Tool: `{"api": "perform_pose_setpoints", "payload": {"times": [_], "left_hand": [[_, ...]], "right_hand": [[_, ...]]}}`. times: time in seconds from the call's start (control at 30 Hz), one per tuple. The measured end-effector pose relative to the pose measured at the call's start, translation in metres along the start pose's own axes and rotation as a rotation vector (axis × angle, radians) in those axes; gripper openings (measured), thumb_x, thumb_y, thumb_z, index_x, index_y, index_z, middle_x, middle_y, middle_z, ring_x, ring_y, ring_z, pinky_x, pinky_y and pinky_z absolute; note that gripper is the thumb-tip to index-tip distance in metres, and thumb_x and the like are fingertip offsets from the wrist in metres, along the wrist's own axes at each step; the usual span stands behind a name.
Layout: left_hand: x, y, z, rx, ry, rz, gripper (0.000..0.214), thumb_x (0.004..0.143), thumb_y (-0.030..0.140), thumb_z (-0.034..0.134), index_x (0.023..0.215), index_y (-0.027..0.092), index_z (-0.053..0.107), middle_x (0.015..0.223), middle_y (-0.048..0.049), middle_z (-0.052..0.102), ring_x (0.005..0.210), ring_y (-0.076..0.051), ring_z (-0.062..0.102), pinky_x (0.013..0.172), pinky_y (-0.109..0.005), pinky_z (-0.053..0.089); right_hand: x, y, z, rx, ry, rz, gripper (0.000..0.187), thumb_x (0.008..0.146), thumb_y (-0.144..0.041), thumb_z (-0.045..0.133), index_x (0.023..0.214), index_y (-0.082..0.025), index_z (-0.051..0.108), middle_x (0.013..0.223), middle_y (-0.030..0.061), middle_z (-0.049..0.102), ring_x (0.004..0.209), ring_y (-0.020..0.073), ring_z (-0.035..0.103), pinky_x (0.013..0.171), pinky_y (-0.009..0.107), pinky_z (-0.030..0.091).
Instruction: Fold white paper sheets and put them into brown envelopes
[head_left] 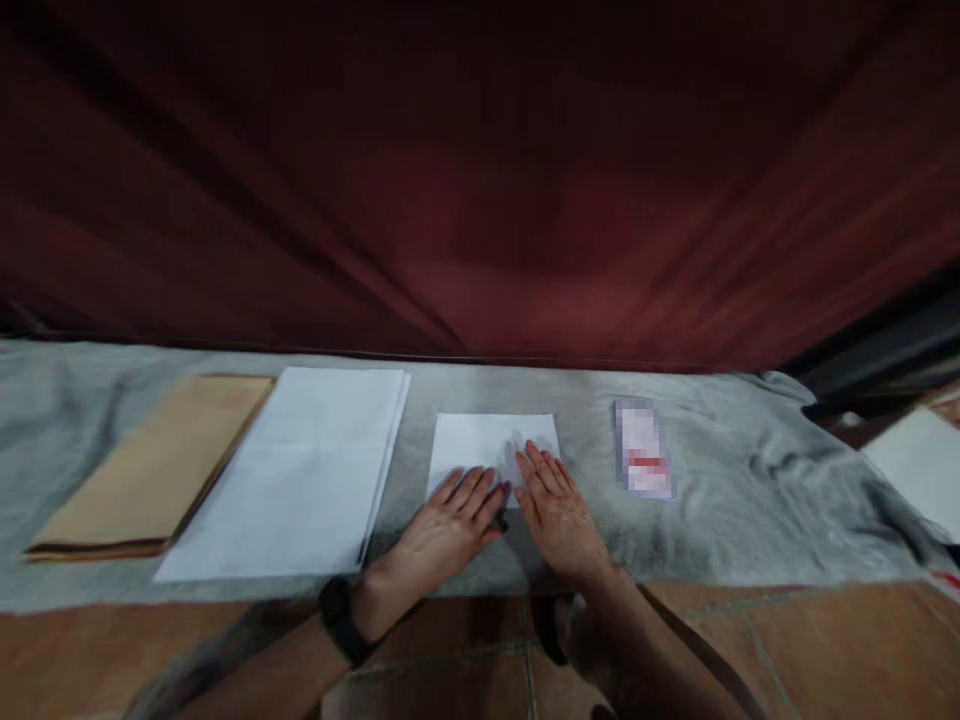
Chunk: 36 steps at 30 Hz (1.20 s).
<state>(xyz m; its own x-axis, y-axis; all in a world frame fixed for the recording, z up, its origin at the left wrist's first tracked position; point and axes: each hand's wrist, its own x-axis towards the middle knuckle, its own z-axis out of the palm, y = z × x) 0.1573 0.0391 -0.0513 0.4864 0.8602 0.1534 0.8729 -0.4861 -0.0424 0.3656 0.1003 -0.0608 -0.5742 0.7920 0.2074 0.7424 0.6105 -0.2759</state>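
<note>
A small folded white sheet (pixel 491 442) lies on the grey cloth (pixel 720 520) in the middle of the table. My left hand (pixel 448 528) rests flat on its near left part, fingers stretched out and together. Beside it, my right hand (pixel 556 510) also presses flat on the sheet's near right part, fingers extended. The two hands nearly touch. A dark band sits on my left wrist. A small dark object shows between the hands; I cannot make it out.
A stack of white paper (pixel 300 475) lies left of the sheet, and a pile of brown envelopes (pixel 154 470) further left. A small printed packet (pixel 643 450) lies to the right. A dark red curtain (pixel 480 180) hangs behind. Tiled floor shows below.
</note>
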Motion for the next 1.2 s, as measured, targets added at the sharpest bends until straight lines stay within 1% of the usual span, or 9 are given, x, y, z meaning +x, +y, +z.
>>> {"api": "perform_pose_setpoints", "payload": {"times": [0.1, 0.17, 0.33, 0.5, 0.63, 0.73, 0.83, 1.0, 1.2], "left_hand": [[0.0, 0.005, -0.005, -0.015, -0.037, -0.027, 0.048, 0.105, 0.043, 0.04, 0.145, 0.019, 0.05, 0.154, -0.0123, 0.05, 0.142, -0.027, 0.047, 0.118, -0.046, 0.034], [-0.002, 0.006, -0.006, -0.027, -0.037, -0.039, 0.049, 0.105, 0.043, 0.038, 0.147, 0.019, 0.048, 0.156, -0.0124, 0.048, 0.143, -0.026, 0.045, 0.119, -0.046, 0.032], [-0.004, 0.006, -0.002, -0.044, -0.026, -0.014, 0.048, 0.106, 0.041, 0.036, 0.146, 0.017, 0.048, 0.155, -0.0142, 0.049, 0.143, -0.024, 0.045, 0.12, -0.045, 0.028], [-0.004, 0.009, 0.004, -0.044, -0.011, -0.002, 0.049, 0.105, 0.039, 0.039, 0.144, 0.012, 0.051, 0.154, -0.0169, 0.05, 0.143, -0.027, 0.046, 0.12, -0.046, 0.029], [-0.004, 0.012, 0.005, -0.055, -0.014, -0.001, 0.048, 0.105, 0.037, 0.04, 0.144, 0.012, 0.05, 0.153, -0.0183, 0.049, 0.143, -0.026, 0.046, 0.12, -0.047, 0.029], [-0.005, 0.011, 0.004, -0.048, -0.009, 0.01, 0.045, 0.104, 0.034, 0.04, 0.141, 0.011, 0.053, 0.149, -0.0193, 0.053, 0.141, -0.026, 0.047, 0.119, -0.047, 0.03], [-0.006, 0.008, 0.001, -0.046, -0.007, 0.02, 0.044, 0.104, 0.034, 0.04, 0.138, 0.009, 0.055, 0.148, -0.0191, 0.055, 0.14, -0.026, 0.049, 0.119, -0.045, 0.032], [-0.011, 0.003, 0.0, -0.086, 0.013, -0.027, 0.049, 0.104, 0.037, 0.042, 0.144, 0.01, 0.049, 0.153, -0.0174, 0.05, 0.144, -0.025, 0.045, 0.119, -0.041, 0.032], [-0.026, -0.012, 0.013, -0.036, 0.028, -0.156, 0.051, 0.102, 0.035, 0.039, 0.145, 0.01, 0.049, 0.152, -0.0192, 0.051, 0.143, -0.027, 0.047, 0.116, -0.045, 0.039]], "right_hand": [[-0.004, -0.005, 0.005, -0.037, -0.044, -0.07, 0.051, 0.106, -0.031, 0.035, 0.156, -0.021, 0.039, 0.164, 0.0084, 0.033, 0.151, 0.0254, 0.033, 0.123, 0.047, 0.03], [-0.008, -0.002, 0.009, -0.079, -0.044, -0.073, 0.051, 0.107, -0.033, 0.034, 0.156, -0.022, 0.039, 0.165, 0.0081, 0.032, 0.151, 0.0255, 0.033, 0.123, 0.047, 0.029], [-0.008, 0.024, 0.012, -0.155, -0.042, 0.007, 0.054, 0.106, -0.037, 0.031, 0.159, -0.024, 0.033, 0.165, 0.0078, 0.031, 0.15, 0.0262, 0.034, 0.122, 0.05, 0.03], [0.001, 0.04, 0.005, -0.204, -0.037, 0.087, 0.054, 0.106, -0.037, 0.028, 0.156, -0.019, 0.04, 0.16, 0.0099, 0.041, 0.148, 0.0289, 0.038, 0.121, 0.051, 0.03], [0.012, 0.023, 0.008, -0.123, 0.006, 0.046, 0.056, 0.106, -0.036, 0.027, 0.158, -0.017, 0.035, 0.163, 0.0128, 0.036, 0.15, 0.029, 0.033, 0.12, 0.052, 0.031], [0.016, 0.003, 0.015, -0.055, -0.059, -0.064, 0.055, 0.107, -0.038, 0.027, 0.159, -0.021, 0.032, 0.167, 0.0091, 0.027, 0.153, 0.0248, 0.026, 0.122, 0.049, 0.03], [0.015, -0.004, 0.018, -0.08, -0.116, -0.073, 0.054, 0.108, -0.041, 0.028, 0.158, -0.022, 0.035, 0.168, 0.008, 0.025, 0.154, 0.0241, 0.024, 0.123, 0.048, 0.027], [0.011, 0.022, 0.014, -0.188, -0.093, 0.032, 0.058, 0.107, -0.046, 0.032, 0.159, -0.021, 0.033, 0.167, 0.0103, 0.027, 0.153, 0.0269, 0.027, 0.123, 0.05, 0.026], [0.009, 0.06, 0.006, -0.239, -0.08, 0.145, 0.058, 0.106, -0.045, 0.032, 0.158, -0.019, 0.035, 0.163, 0.0103, 0.035, 0.15, 0.0277, 0.032, 0.122, 0.051, 0.027]]}}
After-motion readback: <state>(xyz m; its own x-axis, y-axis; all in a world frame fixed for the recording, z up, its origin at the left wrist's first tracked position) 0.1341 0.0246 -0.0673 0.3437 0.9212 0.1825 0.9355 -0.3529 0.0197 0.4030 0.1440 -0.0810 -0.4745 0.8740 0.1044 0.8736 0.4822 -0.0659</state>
